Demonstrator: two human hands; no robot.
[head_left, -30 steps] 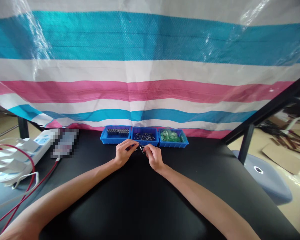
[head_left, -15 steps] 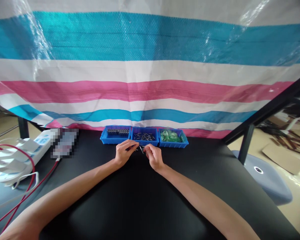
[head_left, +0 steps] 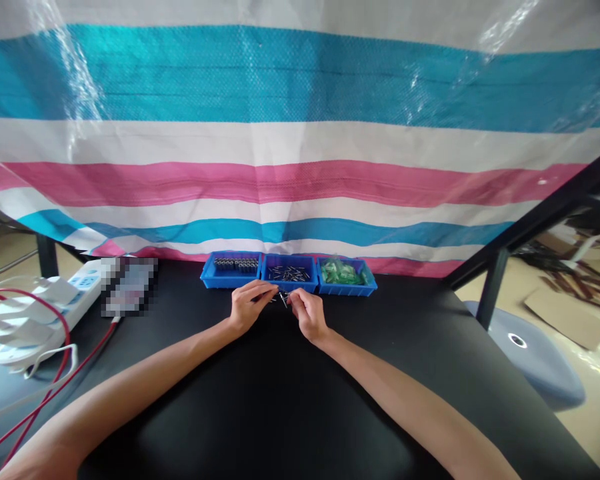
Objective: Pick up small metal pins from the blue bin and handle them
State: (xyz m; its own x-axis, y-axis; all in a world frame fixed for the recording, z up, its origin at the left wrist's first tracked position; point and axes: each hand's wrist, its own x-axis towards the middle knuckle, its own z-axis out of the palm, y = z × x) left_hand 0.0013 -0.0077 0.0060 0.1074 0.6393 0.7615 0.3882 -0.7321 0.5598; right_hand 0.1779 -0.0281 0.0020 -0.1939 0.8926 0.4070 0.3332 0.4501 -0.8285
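Note:
My left hand [head_left: 250, 305] and my right hand [head_left: 309, 313] meet just in front of three blue bins, fingertips pinched and pointing at each other. Thin shiny metal pins [head_left: 283, 299] show between them; several cross one another, too small to tell apart. The right fingers close on these pins. At the left fingertips something slim and silvery shows, mostly hidden. Behind my hands, the middle bin [head_left: 289, 287] holds loose metal pins [head_left: 295, 274]. Rows of short dark cylinders [head_left: 237, 264] stand in the left bin [head_left: 230, 283]. Green plastic packets [head_left: 344, 272] fill the right bin [head_left: 347, 291].
A white power strip [head_left: 87, 280] with plugs and red and white cables lies at the left, beside a blurred-out device [head_left: 130, 287]. A striped sheet [head_left: 300, 180] hangs behind the black table [head_left: 260, 413]. A grey stool [head_left: 535, 360] stands beyond the right edge.

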